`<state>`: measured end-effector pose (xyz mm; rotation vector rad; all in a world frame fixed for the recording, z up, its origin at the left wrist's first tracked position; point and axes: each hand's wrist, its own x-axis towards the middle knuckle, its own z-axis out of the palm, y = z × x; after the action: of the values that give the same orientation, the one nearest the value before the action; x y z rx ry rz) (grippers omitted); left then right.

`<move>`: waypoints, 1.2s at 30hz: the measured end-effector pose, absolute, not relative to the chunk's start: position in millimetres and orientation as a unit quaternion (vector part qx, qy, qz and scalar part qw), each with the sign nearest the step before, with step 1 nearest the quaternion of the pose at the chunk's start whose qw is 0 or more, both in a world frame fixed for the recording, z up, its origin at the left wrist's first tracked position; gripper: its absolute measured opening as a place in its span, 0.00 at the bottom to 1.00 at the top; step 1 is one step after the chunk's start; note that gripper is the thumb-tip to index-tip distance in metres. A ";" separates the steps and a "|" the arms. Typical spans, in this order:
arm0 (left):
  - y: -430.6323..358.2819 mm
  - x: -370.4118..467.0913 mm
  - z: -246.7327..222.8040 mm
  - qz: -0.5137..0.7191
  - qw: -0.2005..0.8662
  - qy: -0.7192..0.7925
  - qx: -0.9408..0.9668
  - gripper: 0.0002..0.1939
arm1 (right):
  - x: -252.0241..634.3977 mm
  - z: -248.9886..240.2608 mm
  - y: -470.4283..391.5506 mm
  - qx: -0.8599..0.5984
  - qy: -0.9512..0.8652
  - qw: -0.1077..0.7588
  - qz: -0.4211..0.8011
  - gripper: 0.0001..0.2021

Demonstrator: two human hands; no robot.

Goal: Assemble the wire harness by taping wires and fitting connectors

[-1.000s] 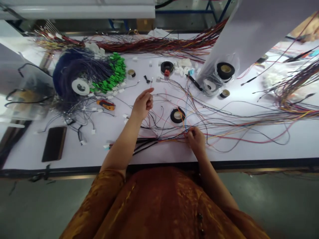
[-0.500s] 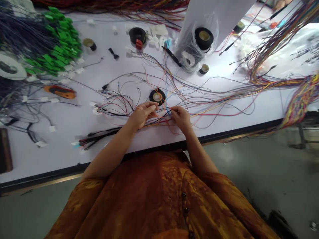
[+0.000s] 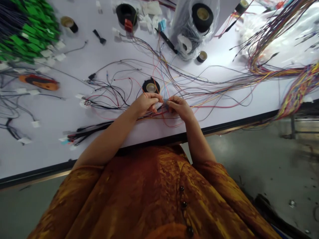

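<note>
My left hand (image 3: 146, 103) and my right hand (image 3: 179, 107) are close together over a bundle of thin coloured wires (image 3: 171, 87). The left thumb and forefinger pinch an orange-red wire. The fingers of the right hand close on wires a short gap to the right; which ones is too small to tell. Just behind the left hand lies a roll of black tape (image 3: 151, 85). A loop of red wire (image 3: 174, 126) hangs below the hands. Left of them, black wires with terminals (image 3: 112, 89) fan out, and a black-sleeved bunch (image 3: 89, 131) lies nearer the table edge.
An orange cutter knife (image 3: 40, 82) and green connectors (image 3: 32, 30) are at the left. Behind stand tape rolls (image 3: 126, 16), a black pen-like tool (image 3: 167, 41) and a plastic bag (image 3: 186, 43). A thick wire harness (image 3: 281, 73) runs off to the right.
The whole view has shifted, with the table things sliding up and left. My hands have come closer together, still at the wires near the tape roll.
</note>
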<state>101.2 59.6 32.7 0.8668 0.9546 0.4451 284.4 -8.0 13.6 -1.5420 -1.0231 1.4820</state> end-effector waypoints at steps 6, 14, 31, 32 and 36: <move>62.3 112.9 23.1 0.206 0.746 0.430 0.465 0.04 | 285.7 14.1 -3.9 -0.593 -0.386 0.393 0.587 0.12; 63.1 110.5 20.0 0.232 0.778 0.363 0.457 0.05 | 286.5 8.1 -8.8 -0.587 -0.287 0.471 0.593 0.15; 125.0 55.7 73.5 0.460 0.647 0.443 0.417 0.11 | 269.6 8.2 -14.3 -0.660 -0.374 0.438 0.482 0.10; 133.7 50.2 75.8 0.500 0.639 0.437 0.388 0.11 | 269.2 8.4 -14.2 -0.664 -0.376 0.435 0.477 0.10; 152.3 28.4 79.4 0.589 0.589 0.428 0.350 0.13 | 268.4 11.3 -14.5 -0.686 -0.378 0.424 0.455 0.11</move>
<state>28.4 152.3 79.4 0.8147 0.9970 1.3726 268.4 -14.5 11.3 -1.7169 -0.9458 1.1381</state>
